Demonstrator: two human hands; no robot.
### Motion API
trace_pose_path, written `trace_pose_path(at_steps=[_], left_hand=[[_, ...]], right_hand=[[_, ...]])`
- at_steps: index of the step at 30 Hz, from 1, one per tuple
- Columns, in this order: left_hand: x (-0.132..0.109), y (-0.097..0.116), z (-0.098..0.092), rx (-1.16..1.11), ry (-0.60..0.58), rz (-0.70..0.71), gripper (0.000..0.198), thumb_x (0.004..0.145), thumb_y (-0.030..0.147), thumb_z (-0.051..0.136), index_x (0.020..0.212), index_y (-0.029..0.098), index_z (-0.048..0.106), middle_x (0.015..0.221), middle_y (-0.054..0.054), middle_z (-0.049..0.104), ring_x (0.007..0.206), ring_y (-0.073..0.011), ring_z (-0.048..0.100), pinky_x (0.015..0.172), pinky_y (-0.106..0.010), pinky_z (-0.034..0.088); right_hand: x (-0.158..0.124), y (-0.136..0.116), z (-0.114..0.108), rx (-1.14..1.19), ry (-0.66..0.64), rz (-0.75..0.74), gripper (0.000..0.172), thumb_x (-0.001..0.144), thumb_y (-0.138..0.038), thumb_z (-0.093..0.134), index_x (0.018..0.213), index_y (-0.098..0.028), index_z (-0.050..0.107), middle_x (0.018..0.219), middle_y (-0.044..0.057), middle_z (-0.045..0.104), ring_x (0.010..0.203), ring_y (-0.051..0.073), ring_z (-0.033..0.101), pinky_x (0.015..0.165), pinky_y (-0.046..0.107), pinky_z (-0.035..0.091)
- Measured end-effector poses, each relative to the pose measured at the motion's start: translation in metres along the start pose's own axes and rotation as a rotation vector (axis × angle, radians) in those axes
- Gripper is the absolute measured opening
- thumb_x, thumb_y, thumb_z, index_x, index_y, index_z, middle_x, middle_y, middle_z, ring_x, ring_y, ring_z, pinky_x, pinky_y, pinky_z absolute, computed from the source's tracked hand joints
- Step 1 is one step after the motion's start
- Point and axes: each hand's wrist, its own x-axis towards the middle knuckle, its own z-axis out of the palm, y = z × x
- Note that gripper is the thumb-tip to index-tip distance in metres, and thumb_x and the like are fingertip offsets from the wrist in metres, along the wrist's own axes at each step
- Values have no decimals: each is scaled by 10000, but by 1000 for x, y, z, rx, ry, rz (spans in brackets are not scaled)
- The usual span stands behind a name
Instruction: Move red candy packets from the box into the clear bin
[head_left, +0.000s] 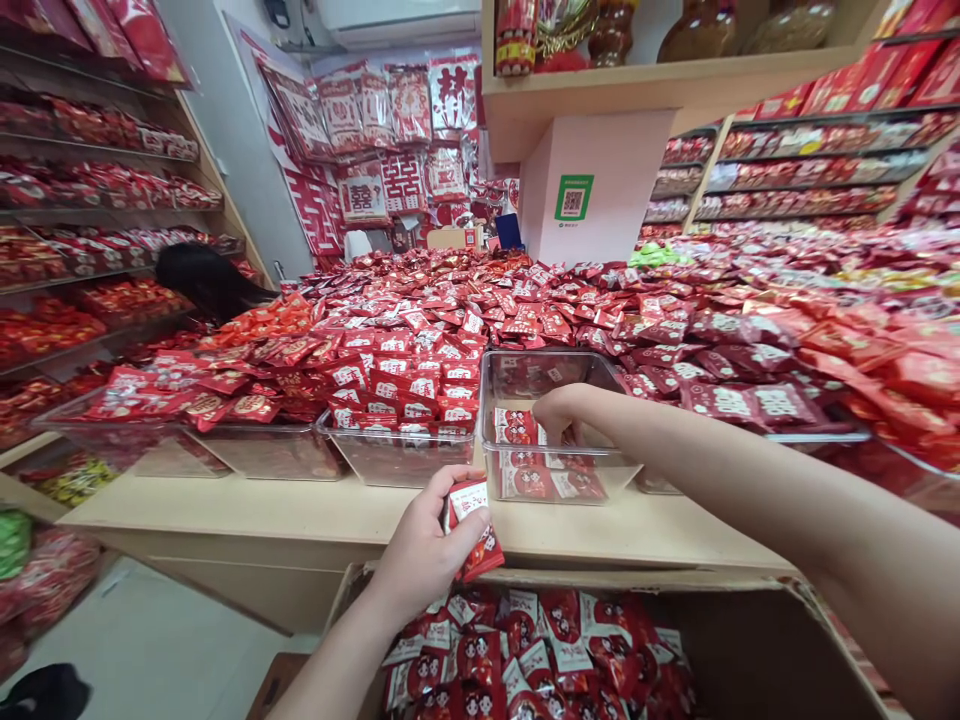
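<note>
My left hand (431, 540) is closed around small red-and-white candy packets (474, 530), its thumb pressed across the front one. It hovers over the front edge of the wooden counter. My right hand (564, 408) bends down into a clear plastic bin (491, 385), with its fingers mostly hidden by the hand itself, so I cannot tell whether they grip anything. A few similar packets (516, 427) lie flat at the bottom of that bin, beside the right hand. Below both arms, an open cardboard box (750, 640) contains many loose red-and-white packets (480, 655).
Clear bins heaped with red packets (397, 385) line the wooden counter (300, 515), with maroon packets (712, 365) at right. A shelf (675, 85) overhangs the counter. Stocked racks (97, 210) stand left. Behind the heaps at left is a person's dark hair (206, 280).
</note>
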Motion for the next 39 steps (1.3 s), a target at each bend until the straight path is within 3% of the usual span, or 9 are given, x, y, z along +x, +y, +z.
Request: trace_pose_path(at_steps=[3, 5, 7, 9, 13, 17, 22, 28, 39], left_hand=[[-1, 1, -1, -19, 9, 30, 354, 742, 279, 517, 1078, 267, 409, 848, 15, 584, 711, -111, 546, 687, -244, 460], [-1, 0, -1, -69, 5, 58, 404, 739, 274, 534, 1107, 288, 371, 919, 14, 585, 780, -113, 549, 739, -248, 458], [-2, -1, -2, -120, 12, 93, 438, 724, 262, 561, 1111, 301, 360, 951, 20, 581, 808, -107, 545, 756, -239, 456], [-3, -1, -1, -161, 45, 119, 424, 707, 257, 584, 1078, 297, 384, 935, 27, 581, 786, -101, 543, 733, -227, 460], [-7, -1, 5, -173, 88, 147, 294, 692, 259, 599, 941, 262, 442, 802, 56, 567, 686, -76, 524, 659, -189, 440], [-11, 1, 11, -59, 43, 152, 183, 700, 256, 587, 833, 220, 466, 699, 73, 518, 629, -59, 473, 609, -162, 392], [-11, -2, 8, -18, 15, 138, 144, 717, 286, 562, 721, 193, 451, 649, 63, 493, 588, -68, 442, 576, -186, 370], [-11, -5, 9, -27, 58, 235, 158, 705, 247, 581, 652, 191, 443, 709, 46, 530, 675, -87, 494, 645, -200, 393], [-14, -4, 12, -170, 11, 114, 122, 740, 289, 540, 683, 190, 498, 614, 71, 543, 537, -57, 498, 516, -170, 429]], right_hand=[[-27, -9, -16, -110, 193, -48, 192, 588, -232, 651, 690, -83, 586, 661, 102, 613, 645, 226, 572, 596, 350, 444], [-56, -18, -16, -128, 458, -225, 146, 682, -250, 565, 749, -121, 568, 749, 88, 608, 696, 188, 552, 637, 308, 417], [-90, -29, 0, -37, 712, -451, 131, 745, -268, 492, 756, -151, 549, 745, 51, 600, 672, 139, 529, 621, 260, 396], [-118, -39, 29, 149, 797, -557, 183, 774, -318, 460, 729, -159, 539, 666, 24, 589, 593, 110, 510, 552, 230, 380], [-135, -51, 97, 518, 605, -509, 300, 692, -439, 555, 804, -161, 536, 662, 17, 589, 584, 120, 519, 497, 220, 365], [-120, -52, 129, 774, 490, -666, 241, 731, -371, 537, 855, -164, 531, 648, -10, 549, 579, 99, 488, 512, 208, 367], [-115, -49, 134, 806, 509, -709, 168, 742, -311, 525, 811, -158, 531, 619, -32, 485, 557, 83, 432, 506, 204, 342], [-116, -51, 138, 894, 478, -713, 264, 673, -326, 606, 853, -156, 513, 715, -15, 510, 628, 94, 448, 562, 216, 365], [-114, -53, 137, 1201, 477, -686, 184, 683, -311, 592, 703, -162, 486, 625, -32, 511, 553, 82, 462, 518, 220, 376]])
